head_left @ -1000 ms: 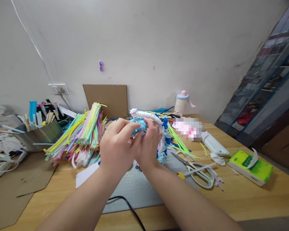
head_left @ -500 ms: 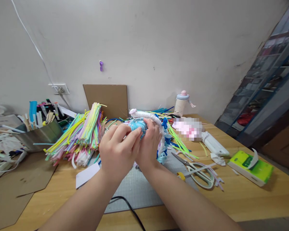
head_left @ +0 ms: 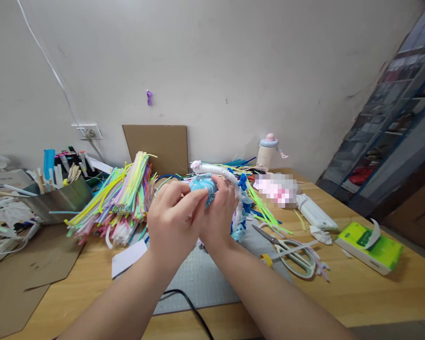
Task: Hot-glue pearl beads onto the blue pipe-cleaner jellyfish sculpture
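My left hand (head_left: 174, 219) and my right hand (head_left: 219, 208) meet over the middle of the grey mat. Between their fingers is a light-blue piece dotted with small white beads (head_left: 202, 183). Both hands are closed around it, and the left fingertips press together close to the right thumb. Behind and to the right curves a thick white fuzzy band (head_left: 214, 169), with dark and light blue fuzzy flowers (head_left: 245, 191) along its outer side. It appears joined to the beaded piece, though my hands hide the lower part.
A pile of coloured pipe cleaners (head_left: 127, 198) lies left. Scissors (head_left: 293, 255) rest on the right edge of the cutting mat (head_left: 205, 288). A tissue pack (head_left: 370, 245) and a bottle (head_left: 267, 153) stand further right. A black cable (head_left: 191, 304) crosses the front.
My left hand has shifted slightly, its fingers bending and uncovering a little more of the beaded blue piece. My right hand has hardly moved.
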Available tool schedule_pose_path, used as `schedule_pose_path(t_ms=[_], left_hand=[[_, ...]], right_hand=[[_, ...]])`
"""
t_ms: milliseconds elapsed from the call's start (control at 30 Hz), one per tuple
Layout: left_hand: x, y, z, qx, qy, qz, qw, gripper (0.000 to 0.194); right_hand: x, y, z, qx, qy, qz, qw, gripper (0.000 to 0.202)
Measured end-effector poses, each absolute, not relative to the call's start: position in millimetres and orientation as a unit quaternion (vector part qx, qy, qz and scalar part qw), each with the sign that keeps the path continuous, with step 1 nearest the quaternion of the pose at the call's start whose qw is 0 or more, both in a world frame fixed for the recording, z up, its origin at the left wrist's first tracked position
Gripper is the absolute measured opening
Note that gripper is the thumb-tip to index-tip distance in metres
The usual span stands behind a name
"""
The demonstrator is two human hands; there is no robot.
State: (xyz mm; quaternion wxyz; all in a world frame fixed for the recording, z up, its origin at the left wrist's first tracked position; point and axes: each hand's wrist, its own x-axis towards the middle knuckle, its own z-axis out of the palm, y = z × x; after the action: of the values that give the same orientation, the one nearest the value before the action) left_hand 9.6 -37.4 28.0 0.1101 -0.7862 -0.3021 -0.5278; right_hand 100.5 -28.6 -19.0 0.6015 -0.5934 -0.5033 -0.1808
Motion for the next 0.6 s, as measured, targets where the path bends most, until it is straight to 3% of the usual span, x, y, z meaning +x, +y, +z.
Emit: schedule_pose_path(t_ms=[167, 300, 500, 600], left_hand=[[9, -39, 25, -0.780, -0.294, -0.543, 0.099, 0.015], [7, -35, 19, -0.736, -0.346, -0.582, 0.035, 0.019], [4, -10, 0, -0.732, -0.385, -0.536, -0.167, 0.057], [5, 0, -2, -0.733, -0.377, -0.523, -0.219, 0.061]], right_hand=[[102, -29, -19, -0.588, -0.505, -0.170, 0.609, 0.043], [101, -26, -23, -0.581, -0.501, -0.106, 0.633, 0.064], [99, -17, -34, -0.568, -0.493, 0.015, 0.659, 0.079], [101, -16, -36, -0.547, -0.505, 0.049, 0.666, 0.079]])
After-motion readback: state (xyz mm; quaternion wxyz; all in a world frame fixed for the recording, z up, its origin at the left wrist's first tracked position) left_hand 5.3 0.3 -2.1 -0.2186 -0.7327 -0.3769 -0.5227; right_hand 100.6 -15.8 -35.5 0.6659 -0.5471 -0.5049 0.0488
